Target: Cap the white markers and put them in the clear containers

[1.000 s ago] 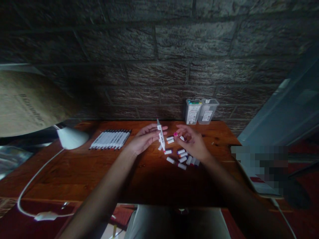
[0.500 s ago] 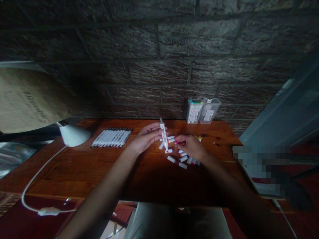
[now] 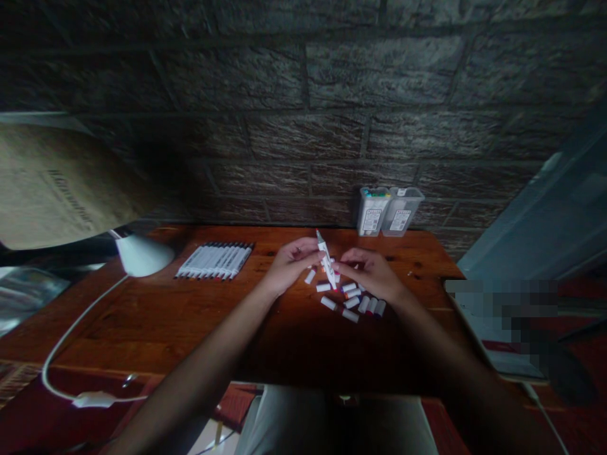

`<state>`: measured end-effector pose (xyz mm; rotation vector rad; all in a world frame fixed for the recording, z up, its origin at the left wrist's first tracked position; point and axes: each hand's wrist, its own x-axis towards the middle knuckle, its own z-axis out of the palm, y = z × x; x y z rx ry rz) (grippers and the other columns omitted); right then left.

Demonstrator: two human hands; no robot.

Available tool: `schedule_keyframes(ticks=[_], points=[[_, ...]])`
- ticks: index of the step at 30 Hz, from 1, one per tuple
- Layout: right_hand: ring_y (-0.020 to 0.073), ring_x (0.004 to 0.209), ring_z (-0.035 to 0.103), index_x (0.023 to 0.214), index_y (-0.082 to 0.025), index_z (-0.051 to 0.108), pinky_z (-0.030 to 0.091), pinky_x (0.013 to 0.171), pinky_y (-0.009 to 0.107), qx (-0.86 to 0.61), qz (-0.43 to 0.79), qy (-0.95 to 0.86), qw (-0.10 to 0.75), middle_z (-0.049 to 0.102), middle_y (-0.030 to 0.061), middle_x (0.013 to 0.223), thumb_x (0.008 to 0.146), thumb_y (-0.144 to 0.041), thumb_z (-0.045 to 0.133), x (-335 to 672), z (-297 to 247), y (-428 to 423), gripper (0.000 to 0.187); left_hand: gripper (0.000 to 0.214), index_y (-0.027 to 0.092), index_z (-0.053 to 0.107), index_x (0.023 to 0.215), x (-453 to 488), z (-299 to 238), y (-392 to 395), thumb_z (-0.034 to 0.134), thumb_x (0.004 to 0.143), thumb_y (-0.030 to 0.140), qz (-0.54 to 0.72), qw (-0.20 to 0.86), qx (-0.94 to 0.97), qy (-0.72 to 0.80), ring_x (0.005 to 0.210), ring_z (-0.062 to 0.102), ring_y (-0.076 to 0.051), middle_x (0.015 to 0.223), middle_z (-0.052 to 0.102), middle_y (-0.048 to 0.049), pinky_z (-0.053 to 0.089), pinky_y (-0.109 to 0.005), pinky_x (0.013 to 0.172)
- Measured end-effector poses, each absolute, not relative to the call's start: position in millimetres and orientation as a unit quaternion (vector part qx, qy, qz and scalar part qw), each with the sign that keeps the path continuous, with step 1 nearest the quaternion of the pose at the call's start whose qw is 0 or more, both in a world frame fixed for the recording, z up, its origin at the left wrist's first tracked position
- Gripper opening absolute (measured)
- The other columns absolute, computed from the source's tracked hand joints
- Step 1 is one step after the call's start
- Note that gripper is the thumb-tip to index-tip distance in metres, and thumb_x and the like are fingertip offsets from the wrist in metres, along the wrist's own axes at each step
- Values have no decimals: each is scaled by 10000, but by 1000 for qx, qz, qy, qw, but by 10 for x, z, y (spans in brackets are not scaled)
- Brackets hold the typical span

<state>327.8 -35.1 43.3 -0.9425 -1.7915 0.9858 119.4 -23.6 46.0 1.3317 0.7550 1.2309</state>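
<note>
My left hand (image 3: 296,265) pinches a white marker (image 3: 327,260), held tilted above the table. Its upper tip looks reddish, and its lower end points down toward several loose marker caps (image 3: 351,294). Close on the marker's right side, my right hand (image 3: 370,272) has its thumb and fingers closed around a small white marker cap (image 3: 337,277), mostly hidden by the fingers. The loose caps, white with coloured ends, lie scattered below and between both hands.
A neat row of white markers (image 3: 215,260) lies left on the wooden table (image 3: 142,316). Two clear plastic cases (image 3: 402,215) stand by the brick wall. A lamp (image 3: 145,254) with a white cord is at far left. A partly blurred flat device (image 3: 502,335) lies at right.
My left hand has moved the marker right and turned it slightly. My right hand, with the cap, is now beside the marker. The view has shifted slightly.
</note>
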Motion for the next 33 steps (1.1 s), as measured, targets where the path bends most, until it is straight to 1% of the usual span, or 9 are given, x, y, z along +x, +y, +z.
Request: schedule_keyframes(ticks=[7, 11, 16, 18, 21, 25, 29, 31, 33], points=[[147, 716, 608, 757, -211, 525, 459, 650, 267, -370, 414, -703, 445, 648, -7, 759, 770, -443, 733, 3175, 388, -384, 312, 274, 155, 725, 929, 1221, 505, -244, 839, 689, 227, 543, 539, 557, 323, 801, 667, -140, 888, 747, -36, 496, -251, 777], [129, 657, 576, 766, -222, 493, 443, 597, 248, -358, 472, -668, 450, 613, -29, 734, 727, -438, 757, 3200, 411, -369, 344, 287, 168, 729, 970, 1253, 467, -255, 810, 730, 304, 523, 519, 579, 347, 804, 664, -161, 926, 750, -52, 486, -259, 739], [125, 601, 581, 863, -256, 505, 350, 484, 213, -343, 585, -513, 527, 653, -39, 737, 709, -394, 741, 3384, 509, -281, 314, 263, 219, 758, 1033, 1271, 402, -298, 744, 798, 336, 472, 358, 709, 382, 838, 649, -201, 940, 746, -67, 474, -314, 843], [116, 576, 556, 957, -278, 538, 333, 477, 214, -338, 591, -479, 555, 670, -38, 758, 729, -386, 699, 3463, 562, -254, 299, 257, 248, 763, 1063, 1295, 382, -314, 721, 819, 316, 425, 289, 775, 368, 911, 649, -229, 1007, 746, -80, 447, -345, 923], [118, 558, 503, 1114, -303, 561, 319, 465, 226, -346, 578, -471, 569, 701, -3, 843, 781, -396, 589, 3533, 636, -247, 347, 259, 267, 759, 1090, 1349, 340, -312, 685, 844, 296, 383, 245, 823, 340, 1053, 637, -268, 1114, 737, -93, 397, -385, 1015], [142, 581, 476, 1078, -252, 628, 300, 437, 241, -338, 575, -475, 574, 730, 67, 942, 831, -473, 481, 3537, 687, -281, 363, 191, 276, 784, 987, 1397, 259, -298, 712, 811, 269, 361, 259, 830, 337, 1068, 647, -284, 1052, 760, -77, 414, -399, 1008], [121, 562, 437, 944, -251, 648, 319, 442, 228, -309, 561, -475, 604, 696, 27, 836, 767, -458, 632, 3522, 691, -308, 273, 159, 262, 781, 943, 1425, 258, -327, 736, 794, 293, 396, 342, 770, 365, 957, 688, -248, 975, 774, -55, 471, -357, 932], [98, 507, 373, 901, -261, 638, 311, 437, 219, -290, 549, -470, 628, 583, -31, 671, 745, -444, 701, 3519, 698, -310, 248, 190, 226, 770, 948, 1432, 308, -333, 751, 786, 322, 449, 413, 702, 367, 854, 695, -206, 926, 772, -50, 503, -313, 846], [84, 453, 281, 853, -256, 628, 279, 412, 212, -270, 542, -457, 651, 403, -76, 549, 740, -494, 731, 3510, 716, -311, 283, 236, 190, 752, 919, 1425, 374, -319, 782, 756, 358, 512, 487, 611, 357, 758, 678, -161, 851, 755, -37, 513, -270, 753]])
